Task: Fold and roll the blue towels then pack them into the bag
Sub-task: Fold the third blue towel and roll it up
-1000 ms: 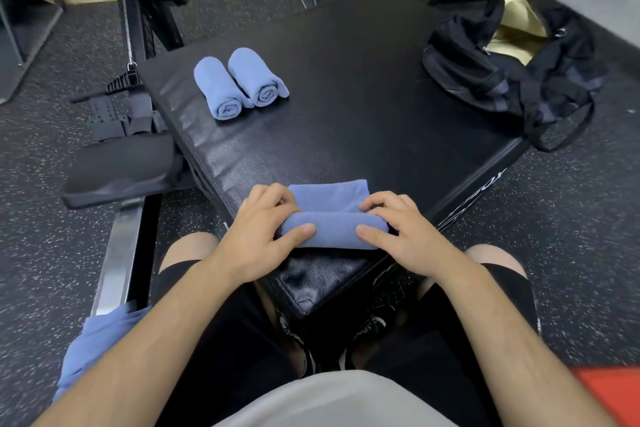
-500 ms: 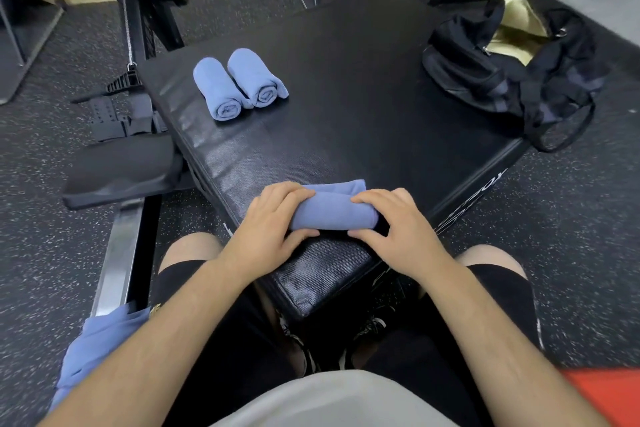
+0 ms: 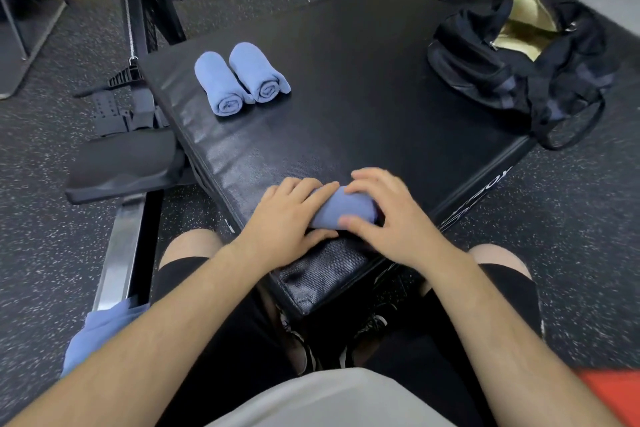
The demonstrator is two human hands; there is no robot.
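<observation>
A rolled blue towel (image 3: 341, 208) lies at the near corner of the black padded box (image 3: 346, 87). My left hand (image 3: 287, 218) wraps its left end, fingers over the top and thumb beneath. My right hand (image 3: 391, 215) covers its right end, fingers curled over and thumb on the near side. Two finished blue rolls (image 3: 239, 78) lie side by side at the box's far left. The black duffel bag (image 3: 519, 62) sits open at the far right corner, showing a pale yellow lining.
Another blue towel (image 3: 100, 333) lies on the floor by my left thigh. A rowing machine seat and rail (image 3: 121, 218) stand left of the box. Weight plates and racks line the far wall. Speckled rubber floor surrounds the box.
The flat part of the towel beyond the roll has been taken up; both hands moved forward and the towel is now a full roll under them.
</observation>
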